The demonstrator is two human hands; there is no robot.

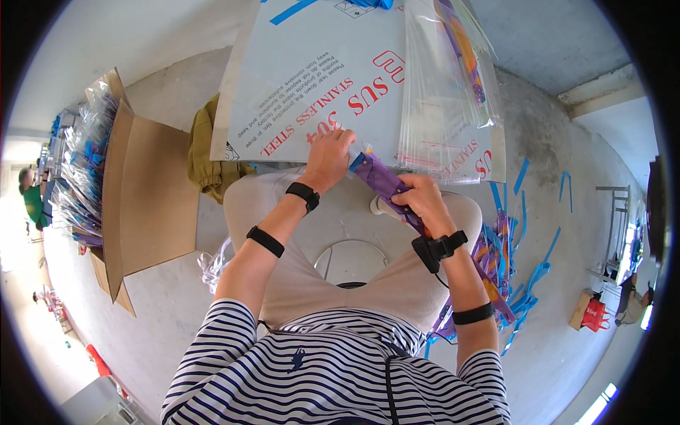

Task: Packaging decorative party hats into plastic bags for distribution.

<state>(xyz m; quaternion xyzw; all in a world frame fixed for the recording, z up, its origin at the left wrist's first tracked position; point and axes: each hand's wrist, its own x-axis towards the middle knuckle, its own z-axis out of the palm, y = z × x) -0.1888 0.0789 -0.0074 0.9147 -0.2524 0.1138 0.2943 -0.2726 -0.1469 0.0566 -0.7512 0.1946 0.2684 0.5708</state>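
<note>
A long, narrow purple fabric bundle (383,177), folded up and blue at its far end, slants between my hands above my lap. My right hand (422,201) is closed around its nearer part, thumb on top. Beside the blue end, my left hand (330,157) is closed, its fingertips pinched together over the table edge. What those fingertips pinch is too small to make out; a glint of clear plastic (366,148) shows next to them. Flat clear plastic bags (433,134) lie stacked on the table to the right, with a purple and orange bundle (464,53) on top.
The table (283,78) has a printed white film cover. An open cardboard box (152,191) full of bagged bundles stands at left, near an olive cloth (207,152). Purple bundles (489,255) and blue strips (524,304) lie on the floor at right. A stool (350,253) is between my legs.
</note>
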